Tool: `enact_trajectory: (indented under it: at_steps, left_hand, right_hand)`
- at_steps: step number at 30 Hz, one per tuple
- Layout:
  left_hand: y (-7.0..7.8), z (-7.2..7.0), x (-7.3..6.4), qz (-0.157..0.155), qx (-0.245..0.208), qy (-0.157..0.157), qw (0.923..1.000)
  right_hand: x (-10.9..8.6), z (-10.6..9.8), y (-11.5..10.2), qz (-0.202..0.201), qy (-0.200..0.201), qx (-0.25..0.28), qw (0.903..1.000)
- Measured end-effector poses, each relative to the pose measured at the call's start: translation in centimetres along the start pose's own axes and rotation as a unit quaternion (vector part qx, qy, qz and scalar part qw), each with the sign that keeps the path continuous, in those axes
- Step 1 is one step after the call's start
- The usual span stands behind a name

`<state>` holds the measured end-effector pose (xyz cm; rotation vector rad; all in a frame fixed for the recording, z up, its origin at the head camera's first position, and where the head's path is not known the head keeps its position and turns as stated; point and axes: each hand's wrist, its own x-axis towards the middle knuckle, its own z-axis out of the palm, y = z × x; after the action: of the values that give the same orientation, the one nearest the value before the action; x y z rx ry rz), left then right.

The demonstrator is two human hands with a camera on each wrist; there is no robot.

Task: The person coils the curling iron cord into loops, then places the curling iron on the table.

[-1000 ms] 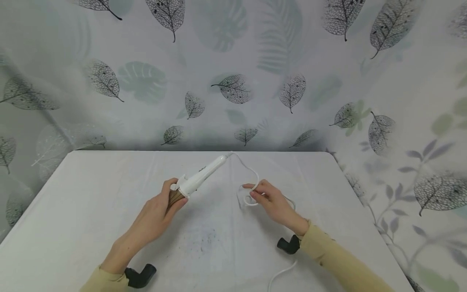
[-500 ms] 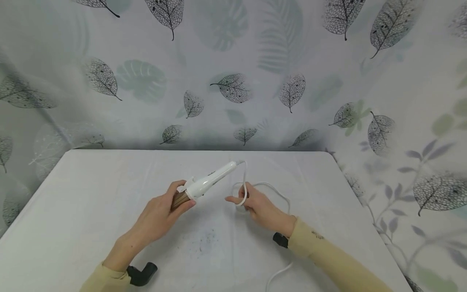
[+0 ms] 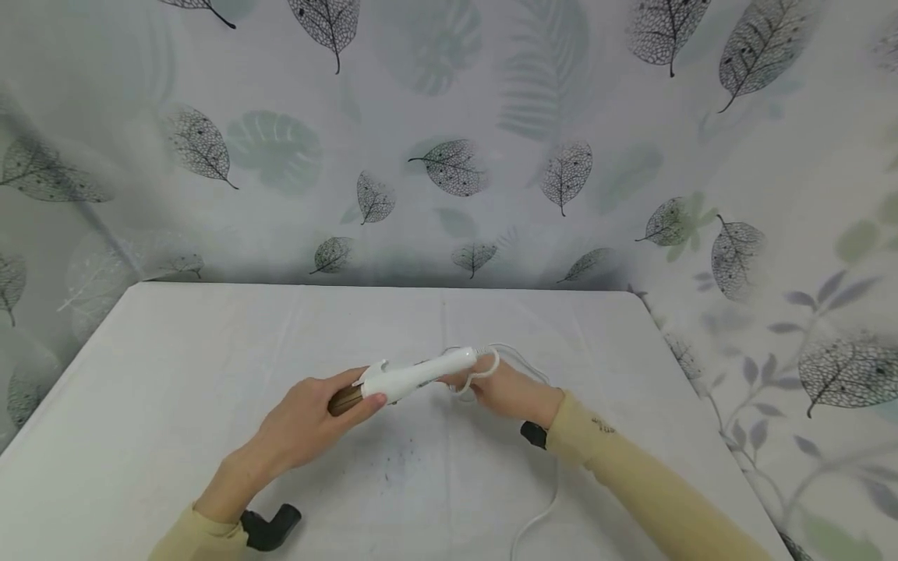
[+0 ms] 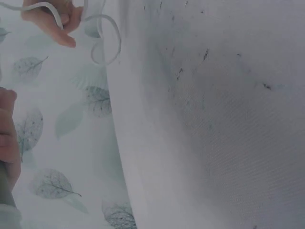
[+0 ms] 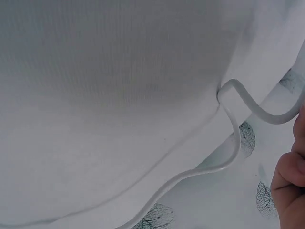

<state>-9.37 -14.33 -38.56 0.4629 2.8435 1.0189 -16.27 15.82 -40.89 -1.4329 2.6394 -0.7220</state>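
A white curling iron point(image 3: 414, 379) with a brown barrel is held over the table in the head view. My left hand point(image 3: 302, 421) grips it by the barrel, thumb below and fingers above, with the handle pointing right. At the handle's tail is my right hand point(image 3: 515, 393), partly hidden behind the handle and the white power cord point(image 3: 496, 360). In the left wrist view, the right hand point(image 4: 50, 21) has the cord running through its fingers. Its curled fingers show at the edge of the right wrist view, with the cord point(image 5: 206, 170) looping beside them.
A white cloth covers the table point(image 3: 210, 343), with dark specks near the middle. Cord trails toward the front edge. Black wrist mounts point(image 3: 272, 530) sit under both forearms. A leaf-patterned curtain point(image 3: 449, 226) hangs behind and at the sides.
The curling iron has swung from slanting up to nearly level, its tail end moving down and right. My right hand has shifted left, and the cord loop now lies close to the handle.
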Motion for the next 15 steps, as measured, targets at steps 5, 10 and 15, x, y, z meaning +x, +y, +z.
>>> enact_trajectory:
  at_steps: [5,10,15]
  left_hand:
    - [0.4,0.4,-0.3,0.031,0.011,-0.046,0.9984]
    - [0.1,0.9,-0.6,0.047,0.02,-0.078,0.9956]
    - [-0.3,1.3,-0.8,0.056,0.011,-0.088,0.9945]
  right_hand:
    - [1.1,-1.0,-0.1,0.02,-0.016,-0.011,0.9996]
    - [1.8,-1.5,0.3,0.074,-0.045,-0.026,0.9959]
    - [1.8,-2.1,0.5,0.082,-0.022,0.006,0.9964]
